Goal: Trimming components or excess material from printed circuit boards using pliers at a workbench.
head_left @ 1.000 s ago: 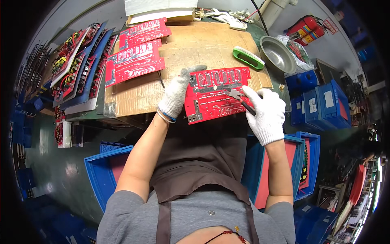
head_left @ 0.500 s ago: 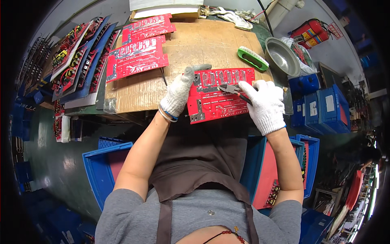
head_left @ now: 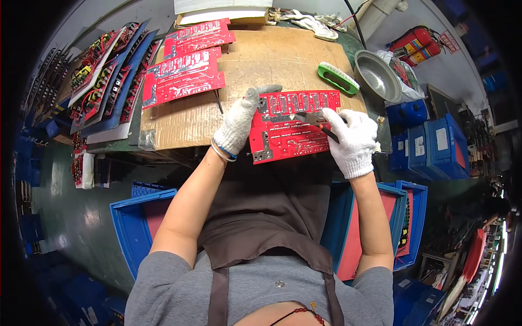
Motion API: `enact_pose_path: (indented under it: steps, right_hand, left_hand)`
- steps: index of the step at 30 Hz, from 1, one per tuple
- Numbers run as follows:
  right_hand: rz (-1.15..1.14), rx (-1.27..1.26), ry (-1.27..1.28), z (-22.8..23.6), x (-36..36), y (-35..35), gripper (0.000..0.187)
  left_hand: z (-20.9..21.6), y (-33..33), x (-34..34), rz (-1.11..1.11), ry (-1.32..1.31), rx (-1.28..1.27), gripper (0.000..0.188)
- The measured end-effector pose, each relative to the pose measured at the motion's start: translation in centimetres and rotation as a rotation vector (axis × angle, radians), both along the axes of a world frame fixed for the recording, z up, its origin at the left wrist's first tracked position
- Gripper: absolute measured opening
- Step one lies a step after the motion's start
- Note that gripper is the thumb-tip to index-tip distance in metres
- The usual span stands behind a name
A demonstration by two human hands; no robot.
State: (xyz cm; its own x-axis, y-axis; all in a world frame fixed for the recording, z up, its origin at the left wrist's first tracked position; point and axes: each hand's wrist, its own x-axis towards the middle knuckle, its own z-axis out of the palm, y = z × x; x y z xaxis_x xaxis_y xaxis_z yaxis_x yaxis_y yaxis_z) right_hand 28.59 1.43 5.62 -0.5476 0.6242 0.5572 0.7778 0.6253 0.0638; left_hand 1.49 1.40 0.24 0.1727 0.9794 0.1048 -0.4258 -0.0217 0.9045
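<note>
A red circuit board [head_left: 288, 142], solder side up, is held over the near edge of the table. My left hand [head_left: 239, 122], in a white knit glove with greyed fingertips, grips the board's left edge. In my gloved right hand [head_left: 353, 138] is a pair of cutting pliers [head_left: 311, 118] with dark handles. The plier jaws lie over the upper middle of the board, by its solder strip. Whether they touch it I cannot tell. The board's underside and most of my left fingers are hidden.
Two more red circuit boards [head_left: 185, 76] lie at the table's left on cardboard [head_left: 261, 60]. A green brush [head_left: 338, 79] and a metal bowl [head_left: 378, 76] sit to the right. Blue bins [head_left: 144, 209] flank my lap. Boards with components [head_left: 106, 81] lean at far left.
My right hand and the pliers have shifted slightly left and toward me. The board has moved very slightly left in my left hand's hold.
</note>
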Motion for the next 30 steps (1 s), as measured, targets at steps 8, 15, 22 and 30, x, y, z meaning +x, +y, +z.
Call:
enact_pose_path:
  steps: [8, 15, 22, 30]
  right_hand:
    - [-0.059, 0.011, -0.138, 1.4, -0.4, 0.1, 0.062]
    - [-0.022, 0.008, -0.132, 0.2, 0.0, 0.8, 0.054]
    - [0.014, 0.100, -0.062, -0.6, 0.3, 0.7, 0.054]
    - [0.028, 0.106, 0.106, -1.7, 0.6, 0.7, 0.054]
  left_hand:
    - [0.2, -0.1, 0.2, 0.000, -0.015, -0.004, 0.087]
    - [0.2, -0.2, 0.1, 0.013, 0.023, 0.004, 0.086]
    - [0.6, -0.4, 0.3, 0.025, 0.037, 0.015, 0.084]
    - [0.3, -0.3, 0.0, 0.012, 0.015, -0.005, 0.085]
